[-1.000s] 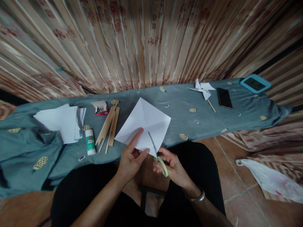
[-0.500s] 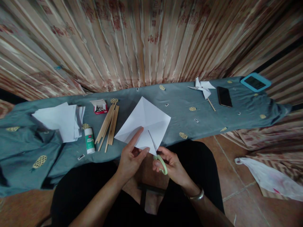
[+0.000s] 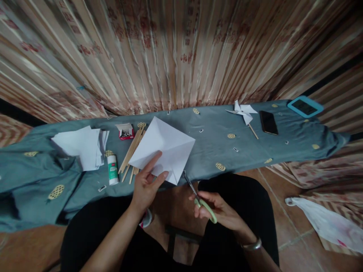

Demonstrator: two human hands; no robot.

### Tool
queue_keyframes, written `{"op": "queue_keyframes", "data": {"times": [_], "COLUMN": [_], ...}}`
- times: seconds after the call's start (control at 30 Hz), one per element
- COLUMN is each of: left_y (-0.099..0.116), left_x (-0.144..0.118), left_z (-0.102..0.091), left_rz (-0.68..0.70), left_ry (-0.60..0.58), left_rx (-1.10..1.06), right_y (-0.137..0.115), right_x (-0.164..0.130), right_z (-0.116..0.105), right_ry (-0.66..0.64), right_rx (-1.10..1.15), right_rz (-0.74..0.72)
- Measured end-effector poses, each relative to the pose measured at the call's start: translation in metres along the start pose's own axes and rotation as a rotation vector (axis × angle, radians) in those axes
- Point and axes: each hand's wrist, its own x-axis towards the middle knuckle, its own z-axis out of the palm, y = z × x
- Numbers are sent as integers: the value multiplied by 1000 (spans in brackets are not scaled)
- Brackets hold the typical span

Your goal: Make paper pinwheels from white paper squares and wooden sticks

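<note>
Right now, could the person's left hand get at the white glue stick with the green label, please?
Probably not at once: the left hand is holding the white square paper. The glue stick stands just beside it on the teal cloth, unobstructed.

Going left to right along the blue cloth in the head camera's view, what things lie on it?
Stack of white paper → glue stick → wooden sticks → creased paper square → paper pinwheel → black phone → blue-framed tablet.

A striped, patterned curtain hangs behind the teal-clothed table, above terracotta floor tiles.
</note>
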Motion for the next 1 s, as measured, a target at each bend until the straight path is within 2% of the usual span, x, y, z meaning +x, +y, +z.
{"op": "queue_keyframes", "data": {"times": [0.13, 0.23, 0.3, 0.43, 0.53, 0.63, 0.73, 0.87, 1.0], "left_y": [-5, -6, -5, -3, -1, -2, -4, -13, -23], "left_x": [4, 4, 4, 2, 1, 1, 1, 2, -2], "left_z": [-9, -13, -13, -11, -10, -12, -14, -6, 16], "left_rz": [-37, -30, -17, -17, -51, -83, -122, -119, -109], "left_ry": [-6, -81, -158, -310, -387, -363, -276, -215, -235], "left_rx": [-75, -13, 40, 94, 85, 15, -253, -666, -668], "right_y": [-15, -36, -53, -78, -79, -71, -64, -65, -69], "right_x": [-14, -8, 4, 35, 53, 62, 66, 73, 79], "right_z": [-29, -43, -47, -45, -38, -34, -34, -36, -31], "right_ry": [222, 458, 552, 440, 348, 342, 438, 695, 755], "right_rx": [-47, -103, -181, -332, -212, -73, 24, 104, 143], "right_rz": [-94, -178, -236, -257, -211, -170, -182, -319, -390]}}
